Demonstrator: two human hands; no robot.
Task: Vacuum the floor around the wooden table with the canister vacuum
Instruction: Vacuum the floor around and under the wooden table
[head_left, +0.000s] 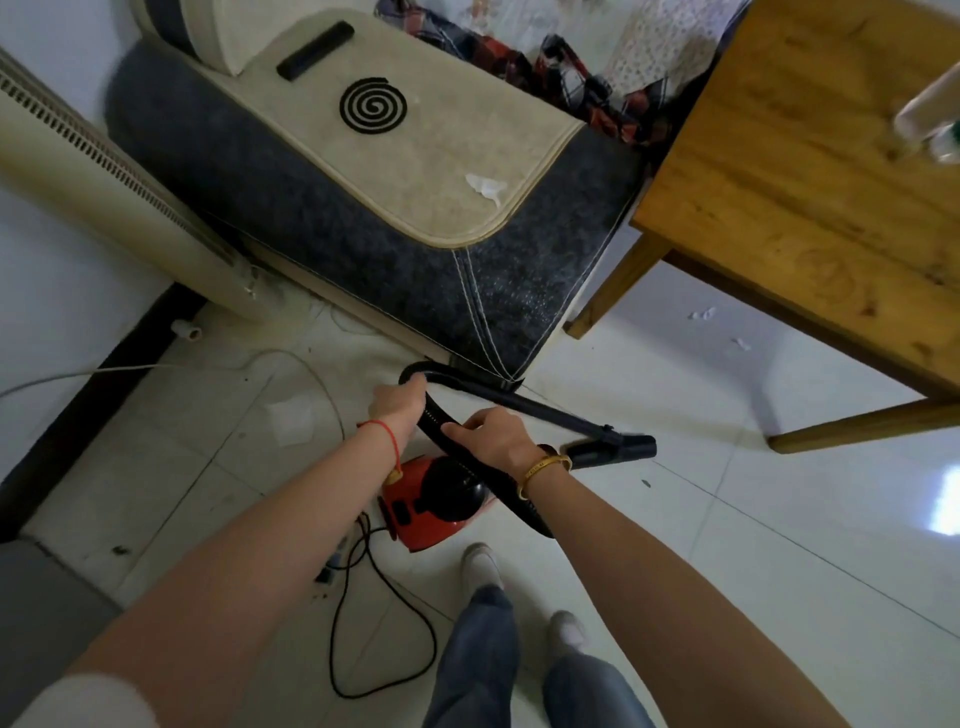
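Observation:
A small red and black canister vacuum (431, 506) sits on the white tiled floor just in front of my feet. Its black hose (493, 391) loops up from the body and runs right to a black nozzle (621, 451) that lies low over the tiles. My left hand (400, 408) grips the top bend of the hose. My right hand (498, 434) holds the hose lower down, close to the canister. The wooden table (810, 171) stands at the upper right, one leg (618, 283) beside the sofa corner.
A grey and beige sofa (363, 223) with a mosquito coil (373, 106) and remote fills the top centre. A cream radiator (104, 176) lines the left wall. A black power cord (384, 639) loops by my feet. Paper scraps (706, 313) lie under the table.

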